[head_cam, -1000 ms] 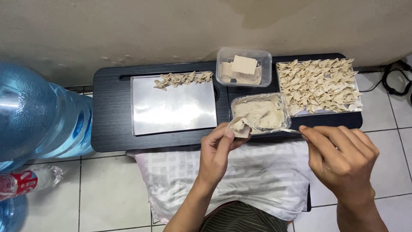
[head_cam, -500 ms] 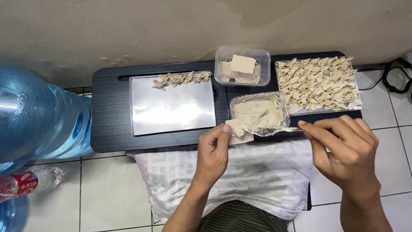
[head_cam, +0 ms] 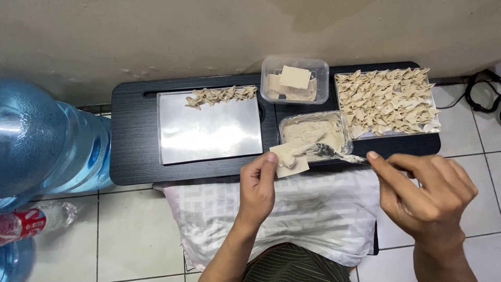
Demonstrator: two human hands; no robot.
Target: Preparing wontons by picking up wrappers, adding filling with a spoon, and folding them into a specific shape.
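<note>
My left hand (head_cam: pixel 258 188) holds a square dough wrapper (head_cam: pixel 290 158) flat over the front edge of the black lap table (head_cam: pixel 133 151). My right hand (head_cam: pixel 425 196) grips a metal spoon (head_cam: pixel 329 152) whose bowl lays pale filling on the wrapper. Just behind stands a clear tub of filling (head_cam: pixel 313 133). A second clear tub (head_cam: pixel 295 81) at the back holds a stack of wrappers. A steel tray (head_cam: pixel 209 130) carries a row of folded dumplings (head_cam: pixel 219 95) along its far edge. Another tray (head_cam: pixel 387 102) at the right is full of folded dumplings.
A large blue water jug (head_cam: pixel 42 141) stands at the left, with a plastic bottle (head_cam: pixel 36 219) lying below it on the tiled floor. A patterned white pillow (head_cam: pixel 313 214) lies across my lap. A black cable (head_cam: pixel 482 94) runs at the far right. A wall rises behind the table.
My right hand has brought the spoon leftward from the filling tub onto the wrapper. My left hand has opened the wrapper out flat.
</note>
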